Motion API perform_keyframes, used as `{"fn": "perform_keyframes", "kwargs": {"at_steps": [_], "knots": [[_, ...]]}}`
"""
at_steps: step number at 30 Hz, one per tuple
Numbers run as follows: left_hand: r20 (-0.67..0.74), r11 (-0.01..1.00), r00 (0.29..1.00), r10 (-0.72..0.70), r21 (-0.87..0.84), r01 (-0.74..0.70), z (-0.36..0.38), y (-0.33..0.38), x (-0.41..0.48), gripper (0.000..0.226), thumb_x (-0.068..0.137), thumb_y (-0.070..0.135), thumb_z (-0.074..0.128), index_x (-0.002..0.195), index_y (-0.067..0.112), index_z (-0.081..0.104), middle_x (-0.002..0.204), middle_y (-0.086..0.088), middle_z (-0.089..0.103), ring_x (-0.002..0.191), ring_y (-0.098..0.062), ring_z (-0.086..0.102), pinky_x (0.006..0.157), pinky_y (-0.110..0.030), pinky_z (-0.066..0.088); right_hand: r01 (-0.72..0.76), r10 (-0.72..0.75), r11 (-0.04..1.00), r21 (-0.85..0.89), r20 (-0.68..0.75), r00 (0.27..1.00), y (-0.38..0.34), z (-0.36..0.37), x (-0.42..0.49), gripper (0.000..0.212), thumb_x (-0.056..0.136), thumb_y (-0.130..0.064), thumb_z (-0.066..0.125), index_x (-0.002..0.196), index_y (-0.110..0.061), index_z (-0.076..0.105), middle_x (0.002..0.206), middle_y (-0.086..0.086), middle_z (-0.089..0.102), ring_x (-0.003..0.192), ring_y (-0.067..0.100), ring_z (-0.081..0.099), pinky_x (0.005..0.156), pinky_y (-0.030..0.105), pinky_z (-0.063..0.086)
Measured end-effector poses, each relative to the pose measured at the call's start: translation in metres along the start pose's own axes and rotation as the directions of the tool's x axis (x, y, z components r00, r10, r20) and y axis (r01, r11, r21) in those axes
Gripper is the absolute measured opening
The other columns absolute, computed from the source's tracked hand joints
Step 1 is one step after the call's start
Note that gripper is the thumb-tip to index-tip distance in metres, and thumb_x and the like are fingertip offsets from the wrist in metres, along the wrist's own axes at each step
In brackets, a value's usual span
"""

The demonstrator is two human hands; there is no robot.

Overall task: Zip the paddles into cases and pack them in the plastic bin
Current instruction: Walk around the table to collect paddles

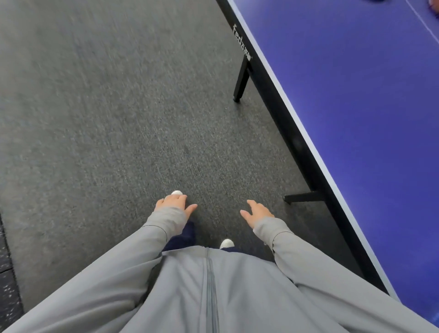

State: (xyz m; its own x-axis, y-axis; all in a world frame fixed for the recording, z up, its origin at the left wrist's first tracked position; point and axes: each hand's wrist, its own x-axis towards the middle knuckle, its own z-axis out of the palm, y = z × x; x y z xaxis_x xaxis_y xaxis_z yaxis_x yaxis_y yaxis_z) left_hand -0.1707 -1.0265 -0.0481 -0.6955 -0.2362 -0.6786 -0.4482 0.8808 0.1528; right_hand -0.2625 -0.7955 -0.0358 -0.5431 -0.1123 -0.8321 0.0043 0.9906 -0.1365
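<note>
No paddle, case or plastic bin shows clearly in this view. My left hand (174, 203) hangs low in front of me over the grey carpet, fingers loosely apart, holding nothing. My right hand (257, 211) hangs beside it, also empty with fingers spread. Both arms wear grey sleeves. At the top right corner, on the blue table tennis table (356, 99), a dark blue shape (375, 1) and a reddish shape (436, 4) are cut off by the frame; what they are is not clear.
The blue table with its black frame and white edge runs diagonally down the right side. Its black legs (241, 80) and a floor bar (304, 196) stand on the grey carpet (107, 118). My white shoes (226, 243) point forward. Dark speckled flooring (7, 273) lies at the lower left.
</note>
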Motion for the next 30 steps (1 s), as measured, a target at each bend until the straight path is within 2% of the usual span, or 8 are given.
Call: {"fn": "perform_keyframes", "kwargs": {"at_steps": [5, 10, 15, 20, 24, 30], "knots": [[0.018, 0.998, 0.998, -0.058, -0.002, 0.058, -0.063, -0.069, 0.064, 0.052, 0.093, 0.057, 0.034, 0.125, 0.019, 0.051, 0.132, -0.003, 0.054, 0.122, -0.025, 0.048, 0.097, -0.038, 0.037, 0.049, -0.049, 0.999, -0.005, -0.020, 0.999, -0.102, -0.039, 0.034, 0.054, 0.098, -0.041, 0.041, 0.146, -0.022, 0.027, 0.146, 0.007, 0.038, 0.133, 0.030, 0.038, 0.108, 0.044, 0.033], [0.021, 0.992, 0.993, -0.116, -0.041, 0.117, -0.118, -0.112, 0.110, 0.057, 0.093, 0.058, 0.034, 0.132, 0.019, 0.046, 0.135, -0.005, 0.051, 0.122, -0.028, 0.048, 0.097, -0.040, 0.037, 0.134, -0.134, 0.991, -0.028, -0.025, 0.991, -0.182, -0.076, 0.066, 0.055, 0.098, -0.041, 0.041, 0.147, -0.022, 0.026, 0.149, 0.006, 0.035, 0.134, 0.031, 0.036, 0.110, 0.046, 0.031], [0.070, 0.982, 0.982, -0.173, -0.069, 0.178, -0.164, -0.129, 0.153, 0.056, 0.093, 0.057, 0.034, 0.133, 0.019, 0.045, 0.136, -0.005, 0.050, 0.122, -0.029, 0.048, 0.096, -0.041, 0.039, 0.132, -0.133, 0.990, -0.048, -0.012, 0.991, -0.222, -0.115, 0.108, 0.050, 0.095, -0.042, 0.043, 0.140, -0.021, 0.035, 0.143, 0.008, 0.041, 0.130, 0.033, 0.041, 0.106, 0.046, 0.035], [0.097, 0.976, 0.976, -0.193, -0.086, 0.201, -0.216, -0.129, 0.213, 0.056, 0.094, 0.055, 0.033, 0.137, 0.020, 0.041, 0.141, -0.005, 0.046, 0.125, -0.029, 0.046, 0.099, -0.041, 0.038, 0.102, -0.101, 0.994, -0.050, 0.012, 0.995, -0.245, -0.171, 0.171, 0.056, 0.095, -0.045, 0.043, 0.145, -0.025, 0.027, 0.147, 0.006, 0.037, 0.133, 0.031, 0.038, 0.108, 0.045, 0.035], [0.107, 0.981, 0.977, -0.183, -0.040, 0.188, -0.270, -0.119, 0.268, 0.057, 0.094, 0.055, 0.035, 0.138, 0.019, 0.040, 0.141, -0.004, 0.046, 0.129, -0.026, 0.044, 0.101, -0.039, 0.037, 0.132, -0.132, 0.980, -0.150, 0.012, 0.991, -0.265, -0.234, 0.222, 0.056, 0.097, -0.043, 0.041, 0.147, -0.022, 0.027, 0.152, 0.002, 0.031, 0.138, 0.025, 0.032, 0.109, 0.040, 0.030], [0.001, 0.994, 0.994, -0.107, -0.022, 0.107, -0.354, -0.112, 0.343, 0.057, 0.094, 0.055, 0.037, 0.137, 0.018, 0.042, 0.141, -0.004, 0.047, 0.131, -0.024, 0.041, 0.105, -0.037, 0.031, 0.231, -0.236, 0.905, -0.358, 0.032, 0.971, -0.320, -0.329, 0.280, 0.055, 0.099, -0.043, 0.036, 0.148, -0.021, 0.024, 0.154, 0.001, 0.026, 0.143, 0.021, 0.021, 0.114, 0.042, 0.022]]}}
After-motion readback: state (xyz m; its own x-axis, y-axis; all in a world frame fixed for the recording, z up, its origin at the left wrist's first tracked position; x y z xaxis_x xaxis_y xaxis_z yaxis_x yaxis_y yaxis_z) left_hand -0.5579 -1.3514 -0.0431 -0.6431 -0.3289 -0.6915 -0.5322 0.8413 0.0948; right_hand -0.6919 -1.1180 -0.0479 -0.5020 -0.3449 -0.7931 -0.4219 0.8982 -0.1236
